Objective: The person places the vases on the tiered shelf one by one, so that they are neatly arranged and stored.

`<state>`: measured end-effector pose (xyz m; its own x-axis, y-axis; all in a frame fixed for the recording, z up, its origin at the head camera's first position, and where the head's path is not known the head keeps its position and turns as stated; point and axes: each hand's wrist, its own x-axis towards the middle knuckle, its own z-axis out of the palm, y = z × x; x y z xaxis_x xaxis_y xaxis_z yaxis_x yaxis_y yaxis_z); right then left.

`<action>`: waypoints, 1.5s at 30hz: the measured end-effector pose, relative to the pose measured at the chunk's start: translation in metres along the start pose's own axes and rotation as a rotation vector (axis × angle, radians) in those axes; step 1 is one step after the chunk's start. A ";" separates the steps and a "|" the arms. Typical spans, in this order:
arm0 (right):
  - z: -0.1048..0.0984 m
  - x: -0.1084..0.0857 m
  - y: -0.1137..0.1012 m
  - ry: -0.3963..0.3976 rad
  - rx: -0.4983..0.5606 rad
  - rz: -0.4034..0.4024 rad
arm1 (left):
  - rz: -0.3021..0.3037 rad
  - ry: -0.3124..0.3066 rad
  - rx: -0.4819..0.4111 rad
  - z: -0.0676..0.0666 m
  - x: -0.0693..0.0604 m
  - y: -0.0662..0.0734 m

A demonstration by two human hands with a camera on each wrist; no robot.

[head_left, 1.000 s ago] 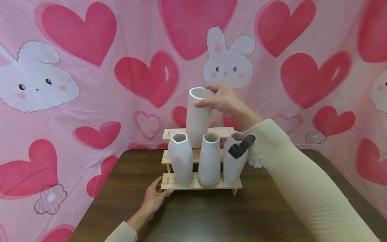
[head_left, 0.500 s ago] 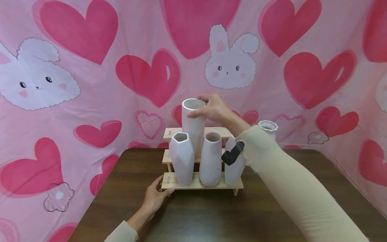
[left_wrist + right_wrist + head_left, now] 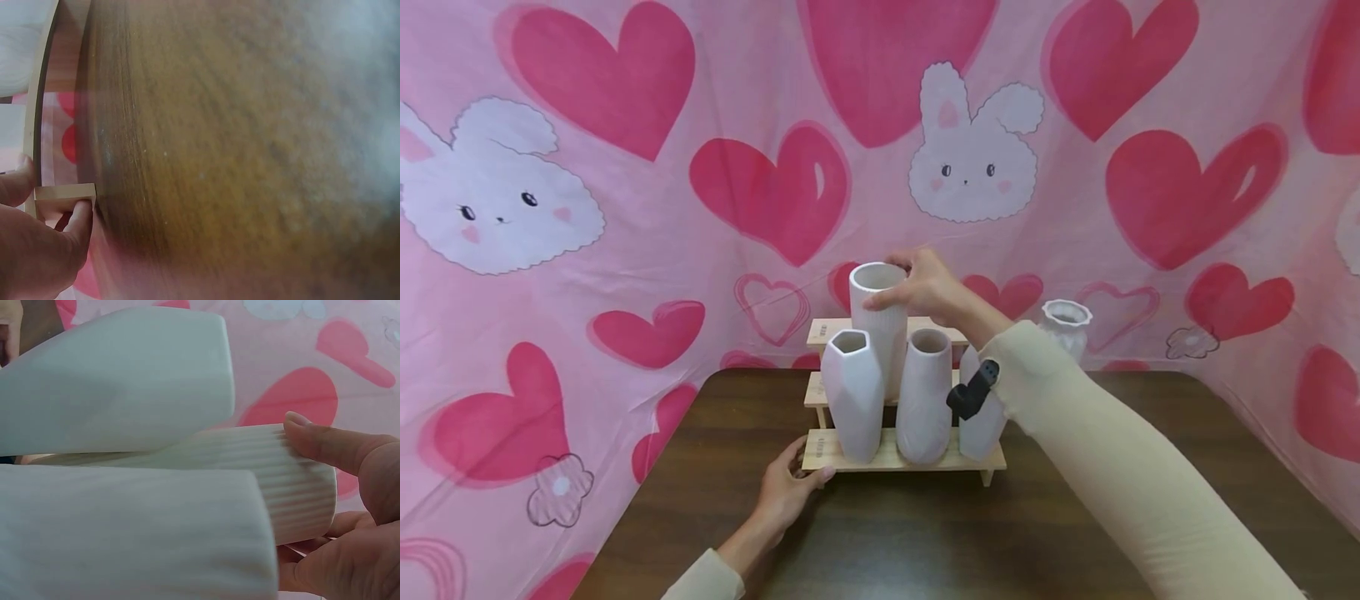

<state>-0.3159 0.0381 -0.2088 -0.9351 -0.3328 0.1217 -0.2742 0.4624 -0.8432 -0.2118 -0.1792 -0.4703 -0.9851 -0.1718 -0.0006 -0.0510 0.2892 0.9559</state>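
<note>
In the head view my right hand (image 3: 928, 287) grips a tall white ribbed vase (image 3: 883, 337) near its rim, thumb in front and fingers behind. This vase stands upright at the stand's middle tier; front vases partly cover its base, so I cannot tell whether it touches the shelf. My left hand (image 3: 786, 493) holds the left end of the three-tier wooden stand (image 3: 823, 450), thumb on the lowest board. The left wrist view shows fingers against the stand's leg (image 3: 65, 192). Lined up on the lowest board are a faceted vase (image 3: 853, 408), a rounded vase (image 3: 923, 408) and a third vase (image 3: 981, 429), partly behind my sleeve.
Behind my right forearm, at the back right, stands a white vase with a scalloped rim (image 3: 1066, 321). The stand sits on a dark wooden table (image 3: 910, 542). A pink cloth with hearts and rabbits (image 3: 760, 75) hangs behind the table.
My right hand has lowered the ribbed vase and shifted it slightly left. The scalloped vase's rim has come out from behind my sleeve. My left hand keeps its place on the stand.
</note>
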 end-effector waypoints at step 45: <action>-0.103 -0.047 0.052 0.057 -0.183 -0.009 | -0.001 -0.016 -0.024 0.000 -0.001 0.000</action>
<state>-0.3098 0.1621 -0.2049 -0.9424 -0.2923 0.1625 -0.3135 0.6033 -0.7333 -0.2112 -0.1788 -0.4700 -0.9876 -0.1570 -0.0059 -0.0481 0.2663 0.9627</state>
